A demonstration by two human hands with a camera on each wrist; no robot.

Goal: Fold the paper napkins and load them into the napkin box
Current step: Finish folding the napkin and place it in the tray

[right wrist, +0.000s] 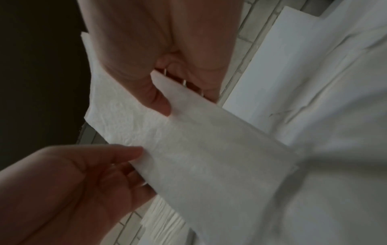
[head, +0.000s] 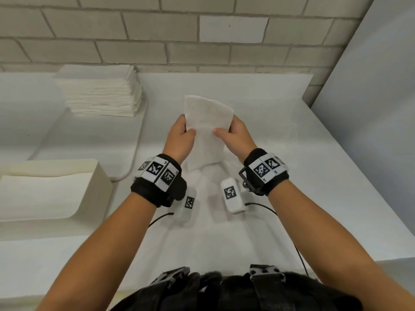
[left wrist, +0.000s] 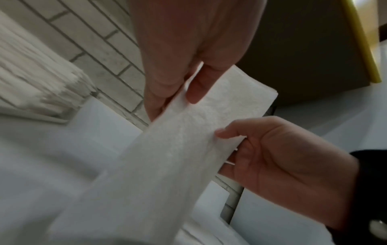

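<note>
Near the chest, both hands — left hand [head: 179, 136], right hand [head: 235, 135] — pinching one napkin [head: 207, 131], long axis pointing away; napkin box [head: 67, 194] nearer the left.

Wall: pale grey brick wall [head: 139, 37] with dark mortar lines behind the table | Table: white cloth-covered table [head: 280, 135], creased, far edge against the wall | Right: plain white panel [head: 370, 90] beside the table's right edge | Light: soft, even
</note>
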